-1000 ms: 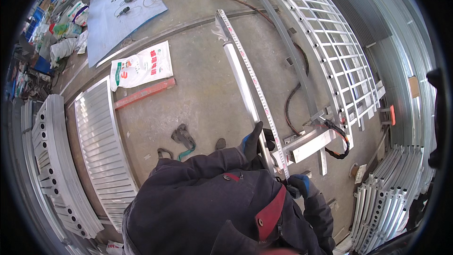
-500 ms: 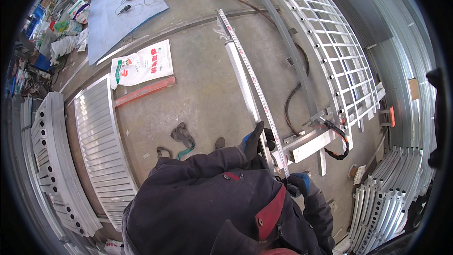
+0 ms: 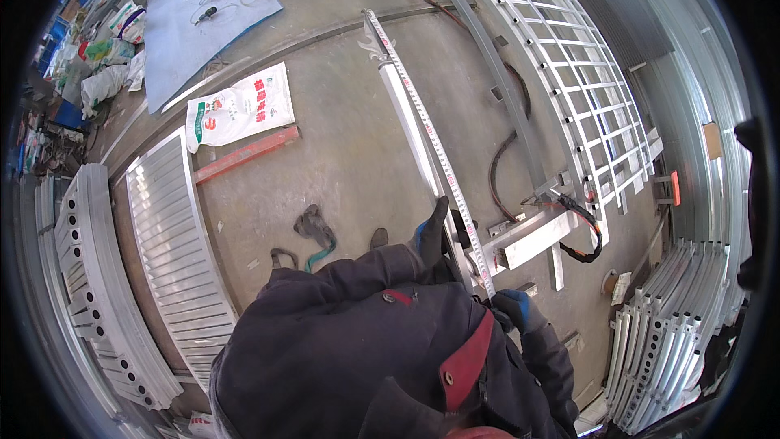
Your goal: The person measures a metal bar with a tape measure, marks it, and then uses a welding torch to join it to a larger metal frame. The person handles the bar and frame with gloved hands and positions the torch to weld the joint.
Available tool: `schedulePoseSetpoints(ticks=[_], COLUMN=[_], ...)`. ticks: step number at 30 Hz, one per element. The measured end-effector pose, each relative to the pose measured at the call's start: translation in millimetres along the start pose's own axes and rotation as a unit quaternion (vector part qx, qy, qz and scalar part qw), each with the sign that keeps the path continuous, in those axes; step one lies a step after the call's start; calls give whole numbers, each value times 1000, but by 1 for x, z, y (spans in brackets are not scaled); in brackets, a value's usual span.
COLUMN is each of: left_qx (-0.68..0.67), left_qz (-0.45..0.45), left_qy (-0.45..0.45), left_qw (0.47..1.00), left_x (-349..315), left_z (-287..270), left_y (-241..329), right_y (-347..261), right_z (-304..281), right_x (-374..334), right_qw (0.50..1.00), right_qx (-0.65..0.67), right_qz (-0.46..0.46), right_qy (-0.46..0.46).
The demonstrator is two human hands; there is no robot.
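Observation:
A long silver metal bar [image 3: 404,106] lies on the concrete floor and runs away from me. A yellow tape measure [image 3: 443,162] is stretched along it. My left hand [image 3: 429,234], in a blue and black glove, grips the bar's near part at its left side, with one finger pointing up along it. My right hand [image 3: 517,309], also gloved, holds the near end of the tape just right of the bar. My dark jacket hides the wrists and the bar's near end.
A white metal grille [image 3: 569,73] lies to the right, with a short silver profile [image 3: 536,240] and black cable [image 3: 500,171] beside it. Ribbed metal panels [image 3: 166,236] and curved perforated pieces [image 3: 89,276] sit left. A printed sack [image 3: 240,106], red bar [image 3: 244,154], grey gloves [image 3: 313,226] and stacked profiles [image 3: 666,317] are nearby.

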State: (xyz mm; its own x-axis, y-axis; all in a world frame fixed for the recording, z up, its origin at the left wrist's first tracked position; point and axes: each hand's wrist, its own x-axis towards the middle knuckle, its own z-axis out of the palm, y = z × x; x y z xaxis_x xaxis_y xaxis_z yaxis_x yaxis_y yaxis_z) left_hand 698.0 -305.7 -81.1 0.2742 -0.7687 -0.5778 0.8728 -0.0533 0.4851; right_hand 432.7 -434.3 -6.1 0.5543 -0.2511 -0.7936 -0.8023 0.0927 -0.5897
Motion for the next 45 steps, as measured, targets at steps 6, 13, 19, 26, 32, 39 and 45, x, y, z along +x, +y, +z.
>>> schedulePoseSetpoints(ticks=[6, 13, 19, 26, 32, 39, 45], left_qx=[-30, -84, -97, -133, -112, -104, -139], left_qz=[-20, -8, -1, -5, 93, 138, 206], left_qy=[-27, -27, -45, -83, -22, -30, -107], left_qw=[999, 996, 994, 988, 989, 984, 963], left_x=[11, 14, 16, 13, 26, 56, 104], left_z=[-11, -11, -14, -18, -17, -31, -47], left_y=[-5, -15, -12, -2, -1, 21, 87], right_y=[0, 1, 19, 31, 36, 34, 9], right_z=[33, 36, 38, 39, 39, 31, -4], right_x=[-4, -10, 2, 6, 6, -2, -39], right_qw=[991, 994, 997, 996, 991, 991, 991], right_qx=[-44, -23, -3, -10, -48, -34, -34], right_qz=[-89, -68, -39, -61, -91, -77, 1], right_qy=[91, 82, 70, 69, 88, 103, 133])
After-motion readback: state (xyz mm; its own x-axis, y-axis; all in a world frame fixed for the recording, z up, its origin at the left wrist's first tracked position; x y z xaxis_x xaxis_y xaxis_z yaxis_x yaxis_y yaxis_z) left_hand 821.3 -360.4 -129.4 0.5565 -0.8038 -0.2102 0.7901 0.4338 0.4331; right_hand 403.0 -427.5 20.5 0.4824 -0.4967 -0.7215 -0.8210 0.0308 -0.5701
